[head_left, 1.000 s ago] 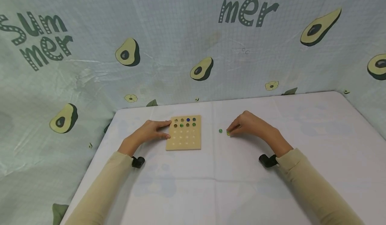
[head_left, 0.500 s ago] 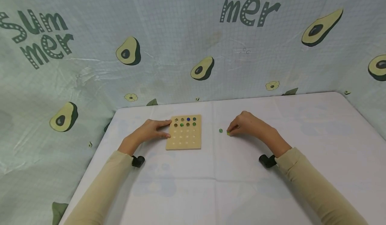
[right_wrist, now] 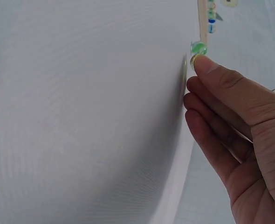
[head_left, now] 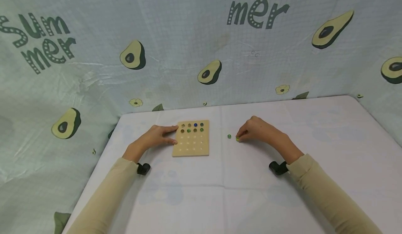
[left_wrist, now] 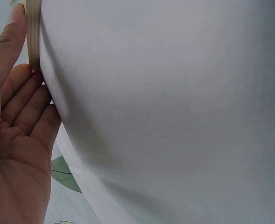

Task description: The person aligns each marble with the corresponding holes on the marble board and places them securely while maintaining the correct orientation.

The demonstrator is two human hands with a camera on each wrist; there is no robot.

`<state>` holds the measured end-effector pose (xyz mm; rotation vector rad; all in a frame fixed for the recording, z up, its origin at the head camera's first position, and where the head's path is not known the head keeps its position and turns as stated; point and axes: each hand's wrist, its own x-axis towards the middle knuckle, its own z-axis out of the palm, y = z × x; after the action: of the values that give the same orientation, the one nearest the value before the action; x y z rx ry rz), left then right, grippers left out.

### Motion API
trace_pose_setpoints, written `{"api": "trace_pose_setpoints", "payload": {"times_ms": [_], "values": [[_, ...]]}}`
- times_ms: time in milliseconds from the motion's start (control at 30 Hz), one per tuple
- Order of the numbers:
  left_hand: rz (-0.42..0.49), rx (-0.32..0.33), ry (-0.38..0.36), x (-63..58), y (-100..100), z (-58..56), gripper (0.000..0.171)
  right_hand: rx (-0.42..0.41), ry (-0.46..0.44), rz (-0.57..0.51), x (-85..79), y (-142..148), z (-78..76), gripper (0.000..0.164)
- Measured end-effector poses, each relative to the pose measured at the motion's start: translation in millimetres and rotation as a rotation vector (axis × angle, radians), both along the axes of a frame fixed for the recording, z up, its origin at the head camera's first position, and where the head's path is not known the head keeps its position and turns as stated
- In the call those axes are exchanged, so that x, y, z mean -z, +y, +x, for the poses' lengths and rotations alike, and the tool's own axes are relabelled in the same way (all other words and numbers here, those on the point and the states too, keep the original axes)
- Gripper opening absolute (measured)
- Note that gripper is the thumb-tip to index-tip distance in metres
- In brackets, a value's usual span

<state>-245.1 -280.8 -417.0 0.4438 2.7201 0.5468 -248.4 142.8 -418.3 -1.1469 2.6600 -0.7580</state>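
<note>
A light wooden board [head_left: 191,150] with rows of round hollows lies left of the middle of the table. Glass marbles [head_left: 188,130] fill its two back rows. My left hand [head_left: 154,136] touches the board's left edge, thumb and forefinger spread apart; in the left wrist view the fingers meet the board's side [left_wrist: 33,37]. Right of the board, my right hand [head_left: 257,129] pinches a yellowish marble [head_left: 237,139] low at the tabletop, its far side hidden by the fingers. A green marble [right_wrist: 199,47] lies just beyond the held one, on the board's side.
A white cloth covers the table [head_left: 201,199]. Behind it rises a pale curtain [head_left: 176,52] printed with avocados and lettering. A black wrist camera [head_left: 277,167] sits on the right wrist, another black camera [head_left: 143,168] on the left.
The right fingers have shifted very slightly round the yellowish marble. The left hand, the board and the green marble stay in place.
</note>
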Motion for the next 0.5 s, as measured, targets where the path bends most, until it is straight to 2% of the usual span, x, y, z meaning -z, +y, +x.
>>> {"api": "trace_pose_setpoints", "payload": {"times_ms": [500], "values": [[0.008,0.008,0.008,-0.4,-0.9,1.0,0.082,0.018,0.094,-0.007,-14.6,-3.5,5.0,0.013]]}}
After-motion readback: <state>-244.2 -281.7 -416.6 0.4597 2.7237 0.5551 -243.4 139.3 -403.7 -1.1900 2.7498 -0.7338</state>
